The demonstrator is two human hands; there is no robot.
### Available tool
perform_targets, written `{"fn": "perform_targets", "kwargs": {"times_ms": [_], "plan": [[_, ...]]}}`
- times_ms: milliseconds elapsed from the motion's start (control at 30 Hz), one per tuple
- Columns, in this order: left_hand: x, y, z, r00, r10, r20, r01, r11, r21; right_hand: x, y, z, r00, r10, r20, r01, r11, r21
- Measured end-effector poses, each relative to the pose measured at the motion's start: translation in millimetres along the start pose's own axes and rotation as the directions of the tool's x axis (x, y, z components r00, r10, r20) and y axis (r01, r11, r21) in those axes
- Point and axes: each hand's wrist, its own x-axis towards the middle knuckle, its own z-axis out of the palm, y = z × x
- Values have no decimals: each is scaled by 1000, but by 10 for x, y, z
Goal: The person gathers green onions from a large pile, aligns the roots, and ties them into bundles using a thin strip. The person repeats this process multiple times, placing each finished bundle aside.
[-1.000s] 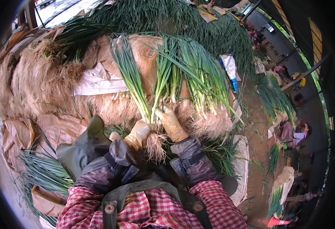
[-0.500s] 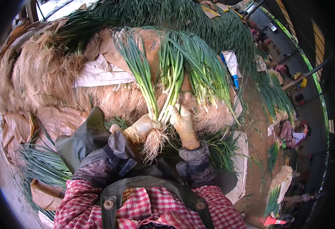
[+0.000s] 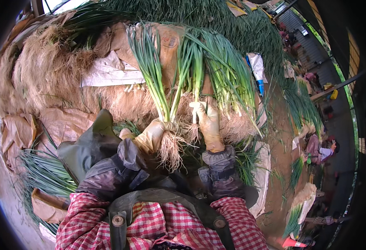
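My left hand (image 3: pixel 149 136), in a pale yellowish glove, is closed around a bunch of green onions (image 3: pixel 159 93) near their root ends. Its tangled roots (image 3: pixel 171 148) hang below the fist, and the green leaves point away from me. To the right, my right hand (image 3: pixel 209 125), gloved alike, pinches a few separate onion stalks (image 3: pixel 197 75) low on their white part, with a small tuft of roots beneath. A gap shows between these stalks and the left hand's bunch. Right of them lies a heap of loose green onions (image 3: pixel 231 83), roots toward me.
A long stack of onions with matted roots (image 3: pixel 41 75) runs across the left and front, partly under brown sacking (image 3: pixel 120 39) and a white sheet (image 3: pixel 112 75). More onions (image 3: pixel 45 168) lie at lower left. A blue-and-white bag (image 3: pixel 256 71) stands right; a person (image 3: pixel 316 154) sits farther off.
My right hand has moved right and slightly away from me, drawing a few stalks apart from the bunch. The left hand keeps its hold, a little farther left.
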Motion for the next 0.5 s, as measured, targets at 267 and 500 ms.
{"fn": "perform_targets", "kwargs": {"times_ms": [267, 500], "plan": [[-28, 82, -137, 804, 386, 452, -570, 282, 772, -266, 286, 173, 862, 321, 392, -446, 849, 284], [-111, 82, 6, 949, 223, 225, -289, 316, 904, -453, 461, 303, 849, 361, 386, -488, 815, 311]]}}
